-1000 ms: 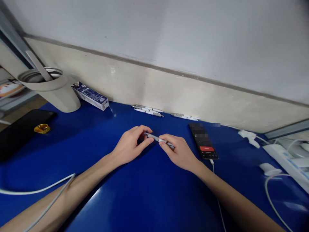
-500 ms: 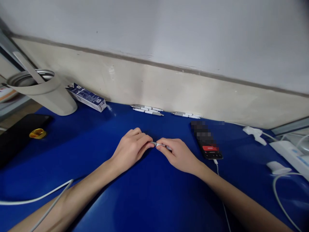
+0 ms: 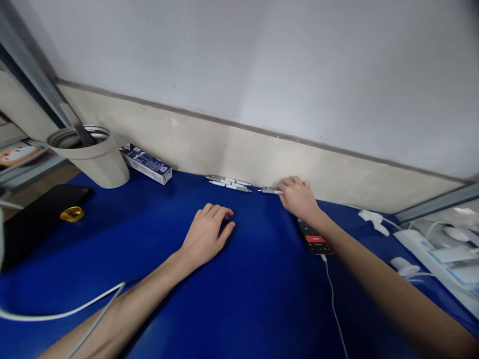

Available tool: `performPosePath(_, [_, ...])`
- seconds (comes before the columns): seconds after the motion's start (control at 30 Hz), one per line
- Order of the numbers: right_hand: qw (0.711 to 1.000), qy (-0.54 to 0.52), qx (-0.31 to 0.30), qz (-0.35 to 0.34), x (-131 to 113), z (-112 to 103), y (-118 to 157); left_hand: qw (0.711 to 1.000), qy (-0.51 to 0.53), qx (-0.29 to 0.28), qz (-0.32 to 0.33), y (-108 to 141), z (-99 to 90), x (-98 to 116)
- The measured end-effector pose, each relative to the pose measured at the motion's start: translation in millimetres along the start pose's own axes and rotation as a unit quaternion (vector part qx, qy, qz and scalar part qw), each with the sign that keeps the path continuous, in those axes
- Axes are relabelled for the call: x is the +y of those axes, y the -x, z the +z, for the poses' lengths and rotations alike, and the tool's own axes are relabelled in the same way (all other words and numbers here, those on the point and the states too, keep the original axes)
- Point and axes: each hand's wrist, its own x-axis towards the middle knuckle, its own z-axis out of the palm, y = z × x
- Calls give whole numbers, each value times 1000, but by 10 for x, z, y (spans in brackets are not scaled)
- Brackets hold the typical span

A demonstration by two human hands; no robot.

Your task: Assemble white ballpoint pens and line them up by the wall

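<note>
Left hand (image 3: pixel 205 237) nearest, nothing in it, thumb and fingers parted! Farther, to the right, the phone (image 3: pixel 316 240); beyond, the right hand (image 3: pixel 298 197) covers the right pens' (image 3: pixel 266 190) right ends, grasp unclear. Left pens (image 3: pixel 230 184) lie outside its fingers, near the wall (image 3: pixel 239 154).

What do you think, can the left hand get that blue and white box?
Probably yes. The left hand is open and holds nothing, and nothing seems to stand between it and the blue and white box.
</note>
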Motion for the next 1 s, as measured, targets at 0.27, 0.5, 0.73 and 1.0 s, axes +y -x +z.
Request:
performPosePath(0.27, [987,-117,19,-113,-847,-6,-295,1000,5,9,3,9,-8,-12])
performPosePath(0.5, [986,-145,49,-65,-1165,85,-572,1000,6,11,9,7,-5,-25])
performPosePath(0.73, [978,-200,20,-62,-1185,92,-696,1000,10,11,16,-2,-15,-34])
performPosePath(1.0, [942,-311,-38,-121,-1265,-29,-609,998,-29,-38,28,-9,-32,-22])
